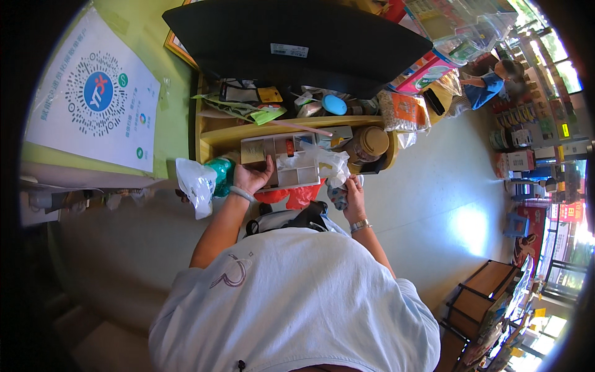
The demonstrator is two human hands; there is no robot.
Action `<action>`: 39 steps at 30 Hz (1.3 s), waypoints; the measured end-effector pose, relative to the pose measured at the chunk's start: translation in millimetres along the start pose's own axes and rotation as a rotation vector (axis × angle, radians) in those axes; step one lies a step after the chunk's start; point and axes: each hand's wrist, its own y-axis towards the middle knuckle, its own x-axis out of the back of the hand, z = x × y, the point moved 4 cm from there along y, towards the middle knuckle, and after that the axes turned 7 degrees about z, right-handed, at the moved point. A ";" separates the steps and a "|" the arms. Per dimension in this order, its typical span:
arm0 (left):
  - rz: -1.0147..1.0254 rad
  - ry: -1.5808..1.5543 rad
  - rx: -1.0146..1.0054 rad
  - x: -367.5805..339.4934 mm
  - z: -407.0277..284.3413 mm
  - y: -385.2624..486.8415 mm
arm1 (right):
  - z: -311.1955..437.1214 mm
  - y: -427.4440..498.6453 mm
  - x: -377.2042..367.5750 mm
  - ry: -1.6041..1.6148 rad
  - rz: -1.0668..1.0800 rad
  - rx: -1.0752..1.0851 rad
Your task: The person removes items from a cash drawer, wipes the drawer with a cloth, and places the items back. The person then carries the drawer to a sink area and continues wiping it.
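A white divided plastic tray (307,176) lies in front of me, with a red item (290,148) and a beige packet or card (253,151) in its compartments. My left hand (251,178) is at the tray's near left side, palm turned up and thumb apart; its other fingers are hard to make out. At the tray's right end, my right hand (355,201) pinches a crumpled, translucent white plastic bag (335,163). Just below that bag, a patterned cloth item (338,197) hangs beside the right fingers. Red plastic (303,196) shows under the tray's near edge.
A black monitor (297,42) stands behind the wooden shelf (279,126). A lidded brown jar (369,144) is right of the tray. Left are a green bottle or package (222,174) and a white bag (195,186). A person (485,88) is at upper right.
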 end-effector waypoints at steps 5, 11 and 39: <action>-0.097 -0.099 -0.066 -7.1 12.6 -11.9 | 9.0 0.8 -15.7 -0.316 0.112 0.064; -0.038 0.116 -0.112 -9.8 26.7 -30.1 | 12.0 1.5 -62.9 -0.640 0.326 0.038; -0.353 1.526 -0.455 63.4 12.1 -154.1 | -44.8 5.5 -85.6 -0.817 0.213 -0.045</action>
